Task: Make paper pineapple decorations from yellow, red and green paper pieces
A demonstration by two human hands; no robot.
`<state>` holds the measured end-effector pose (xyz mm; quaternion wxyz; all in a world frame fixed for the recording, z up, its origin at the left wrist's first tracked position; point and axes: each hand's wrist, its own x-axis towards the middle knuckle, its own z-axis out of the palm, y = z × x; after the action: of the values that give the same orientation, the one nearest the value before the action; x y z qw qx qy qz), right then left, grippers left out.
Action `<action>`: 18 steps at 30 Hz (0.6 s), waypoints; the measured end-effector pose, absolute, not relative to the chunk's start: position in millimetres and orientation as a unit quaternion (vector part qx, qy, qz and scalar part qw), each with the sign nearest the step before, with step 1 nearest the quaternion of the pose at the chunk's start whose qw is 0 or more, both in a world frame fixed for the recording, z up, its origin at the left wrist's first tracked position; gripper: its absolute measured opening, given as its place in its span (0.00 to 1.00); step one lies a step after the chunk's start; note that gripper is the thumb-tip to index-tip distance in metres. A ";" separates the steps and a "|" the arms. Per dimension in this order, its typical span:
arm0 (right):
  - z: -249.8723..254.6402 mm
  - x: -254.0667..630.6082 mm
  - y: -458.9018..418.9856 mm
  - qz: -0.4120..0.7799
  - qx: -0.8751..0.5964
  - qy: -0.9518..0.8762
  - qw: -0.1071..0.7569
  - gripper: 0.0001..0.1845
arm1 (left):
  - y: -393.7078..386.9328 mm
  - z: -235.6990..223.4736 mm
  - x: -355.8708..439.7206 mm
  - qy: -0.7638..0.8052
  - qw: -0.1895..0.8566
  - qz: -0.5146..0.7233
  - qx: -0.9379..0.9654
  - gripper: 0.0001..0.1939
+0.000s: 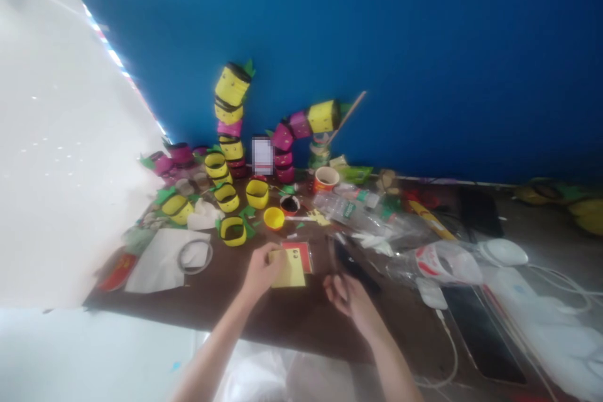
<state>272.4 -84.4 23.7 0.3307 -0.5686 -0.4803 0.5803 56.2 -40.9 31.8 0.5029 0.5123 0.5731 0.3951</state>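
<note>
The left hand (264, 271) holds the yellow paper (289, 275) by its edge, best kept off the 2 dark marks (296, 255); the right hand (346, 296) curls, grip unclear.

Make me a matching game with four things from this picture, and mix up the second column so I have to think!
1. left hand
2. wall
3. red card
4. small bowl

A. partly covered by the yellow paper
B. yellow
C. blue
D. holding the yellow paper

Right pairs: 1-D, 2-C, 3-A, 4-B
</note>
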 end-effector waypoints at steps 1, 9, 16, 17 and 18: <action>25.2 267.8 -88.7 0.604 -0.546 -0.484 0.321 0.23 | -41.8 33.8 57.6 0.578 0.495 0.393 0.516 0.09; 32.5 250.8 -99.8 0.624 -0.483 -0.553 0.270 0.19 | -51.1 56.2 63.8 0.571 0.488 0.347 0.562 0.12; 27.1 264.3 -95.8 0.667 -0.443 -0.555 0.224 0.29 | -47.6 72.2 54.1 0.531 0.501 0.291 0.618 0.12; 25.0 267.4 -95.9 0.679 -0.439 -0.545 0.221 0.29 | -46.7 73.2 52.1 0.521 0.510 0.277 0.626 0.12; 22.9 270.1 -96.3 0.687 -0.436 -0.536 0.225 0.29 | -45.9 73.7 50.3 0.511 0.517 0.264 0.634 0.12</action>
<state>270.1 -96.3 22.9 0.2246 -0.4363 -0.5365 0.6866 50.3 -45.9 73.7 0.5169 0.6341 0.5111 0.2637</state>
